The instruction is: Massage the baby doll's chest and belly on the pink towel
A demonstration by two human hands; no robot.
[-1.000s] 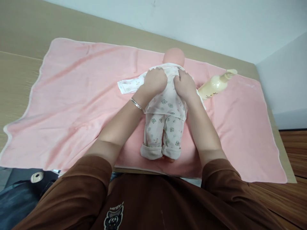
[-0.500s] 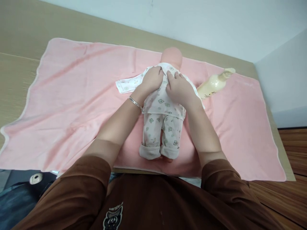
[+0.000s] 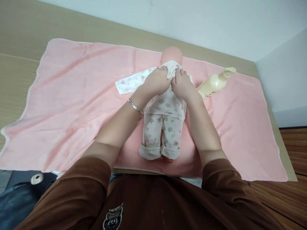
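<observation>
White printed cloth forms the shirt (image 3: pixel 168 107) directly under both hands, draped over the torso of a doll (image 3: pixel 171 55) whose bald head lies just beyond the fingertips. No face shows, so I cannot tell which way up it lies. Nearer than the hands, the trousers (image 3: pixel 153 132) are on, legs straight, cuffs turned up, a bit of foot peeping out.

That lower half looks finished; the upper half seems less settled. The shirt covers the torso, yet it is creased between the hands, and the sleeve (image 3: pixel 128 84) stretched out past the left hand looks flat, no doll hand at its end. The other sleeve is mostly hidden behind the right hand.

The left hand (image 3: pixel 157 81) bends inward, knuckles up, fingers curled onto the cloth near the neck. The right hand (image 3: pixel 182 84) lays its fingers forward, thumb turned inward. Their inner edges nearly meet; whether either pinches the shirt, I cannot tell. Both forearms converge from either side of the trousers, a bracelet (image 3: pixel 135 106) round the left wrist.

Just right of the right hand lies a bottle (image 3: pixel 212 85), tilted. Pink blanket (image 3: pixel 72 95) spreads beneath everything, over the table (image 3: pixel 19 70).
</observation>
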